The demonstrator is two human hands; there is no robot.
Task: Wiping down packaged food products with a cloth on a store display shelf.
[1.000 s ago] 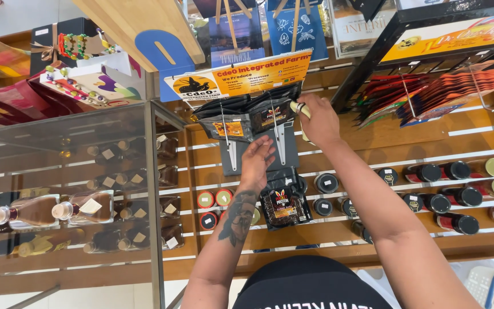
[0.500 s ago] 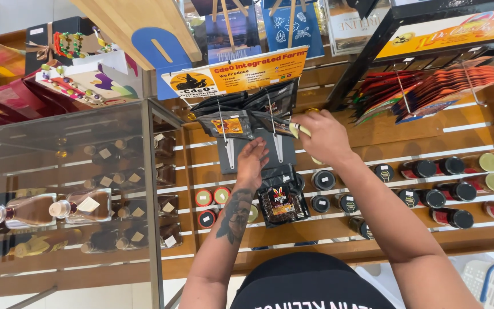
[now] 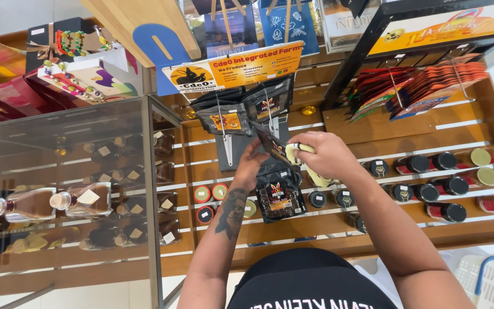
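Note:
My left hand [image 3: 251,165] grips a black pouch [image 3: 272,147] in front of a small rack of hanging black pouches [image 3: 241,111]. My right hand [image 3: 324,155] is closed around a pale yellow cloth [image 3: 314,171] and presses it against that same pouch. Another black pouch [image 3: 279,197] with a clear window hangs just below both hands. An orange and yellow sign [image 3: 232,70] tops the rack.
Wooden slatted shelves [image 3: 373,131] carry dark jars [image 3: 430,186], small round tins [image 3: 210,193] and red packets [image 3: 418,86] on a black stand. A glass case [image 3: 64,171] with bottles stands at the left. A blue-rimmed basket [image 3: 493,280] sits at bottom right.
My right hand came down from the top of the rack to the pouch at mid height. My left hand rose slightly and took hold of the pouch.

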